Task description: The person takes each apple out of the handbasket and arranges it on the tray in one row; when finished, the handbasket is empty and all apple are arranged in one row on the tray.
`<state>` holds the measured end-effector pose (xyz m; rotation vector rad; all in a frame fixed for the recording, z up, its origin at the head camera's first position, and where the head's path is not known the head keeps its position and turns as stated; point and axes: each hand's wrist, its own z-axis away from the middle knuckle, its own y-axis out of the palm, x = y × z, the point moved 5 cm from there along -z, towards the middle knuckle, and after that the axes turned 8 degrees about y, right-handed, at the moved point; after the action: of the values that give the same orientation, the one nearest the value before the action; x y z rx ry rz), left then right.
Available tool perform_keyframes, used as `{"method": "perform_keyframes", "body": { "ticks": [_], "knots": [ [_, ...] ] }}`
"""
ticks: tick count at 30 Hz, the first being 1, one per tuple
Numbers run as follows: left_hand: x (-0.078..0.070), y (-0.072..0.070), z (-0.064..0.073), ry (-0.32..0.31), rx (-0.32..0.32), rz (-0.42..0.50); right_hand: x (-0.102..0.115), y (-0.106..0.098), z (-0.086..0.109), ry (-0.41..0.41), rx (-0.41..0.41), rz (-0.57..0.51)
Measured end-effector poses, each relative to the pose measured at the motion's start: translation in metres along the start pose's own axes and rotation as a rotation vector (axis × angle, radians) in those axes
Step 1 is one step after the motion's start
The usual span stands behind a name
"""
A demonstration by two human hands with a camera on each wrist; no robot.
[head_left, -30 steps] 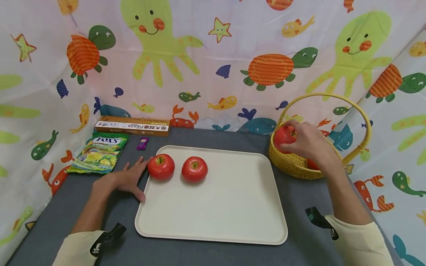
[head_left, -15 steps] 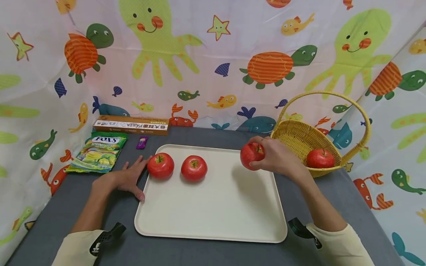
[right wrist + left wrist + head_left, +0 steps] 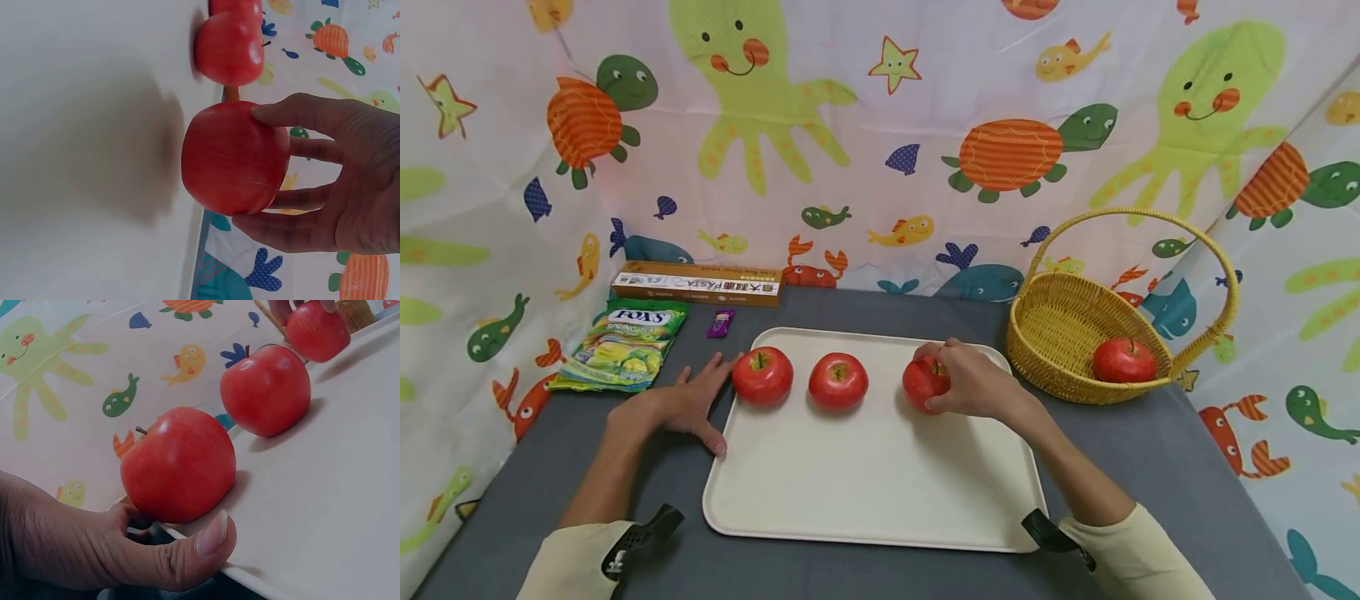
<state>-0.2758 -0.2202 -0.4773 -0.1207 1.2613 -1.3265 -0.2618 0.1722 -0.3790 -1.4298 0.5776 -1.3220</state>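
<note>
My right hand [image 3: 973, 379] holds a red apple [image 3: 234, 159] between thumb and fingers. That apple is just above the right half of the cream tray [image 3: 880, 492], its shadow on the tray beneath; whether it touches cannot be told. Two more apples stand upright toward the tray's back left: one by the left rim [image 3: 763, 377], the other a little right of it [image 3: 838, 382]. My left hand [image 3: 692, 408] rests at the tray's left edge with fingers spread. In the left wrist view its thumb [image 3: 212, 537] lies at the rim near the closest apple.
A yellow wicker basket [image 3: 1052, 333] with a tall handle stands right of the tray, one apple [image 3: 1124, 361] inside. At the back left lie a green candy bag [image 3: 621, 346], a small purple wrapped sweet [image 3: 720, 323] and a pasta box [image 3: 696, 283]. A printed curtain [image 3: 865, 158] closes the back.
My right hand has lifted an apple out of the basket, carried it left over the tray and lowered it. The left hand has stayed at the tray's edge.
</note>
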Motion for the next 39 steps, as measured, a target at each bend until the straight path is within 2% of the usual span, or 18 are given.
{"method": "perform_keyframes", "body": {
  "ticks": [8,20,24,32,35,39],
  "knots": [
    [-0.001,0.002,0.0,-0.013,0.007,0.001,0.002,0.015,-0.006,-0.016,0.02,0.018],
    [-0.003,-0.001,-0.001,-0.031,0.011,-0.023,0.001,0.015,-0.003,0.029,0.082,0.025],
    [-0.004,0.0,0.001,-0.033,0.015,-0.034,0.001,0.012,-0.002,0.016,0.098,0.034],
    [0.004,0.002,-0.002,-0.014,-0.012,0.014,-0.001,-0.003,0.003,0.03,0.089,0.046],
    [0.009,0.002,-0.004,0.003,-0.017,0.03,-0.003,-0.009,0.005,0.039,0.082,0.061],
    [0.02,0.005,-0.009,-0.001,-0.023,-0.006,-0.008,-0.019,0.009,0.049,0.063,0.062]
  ]
}}
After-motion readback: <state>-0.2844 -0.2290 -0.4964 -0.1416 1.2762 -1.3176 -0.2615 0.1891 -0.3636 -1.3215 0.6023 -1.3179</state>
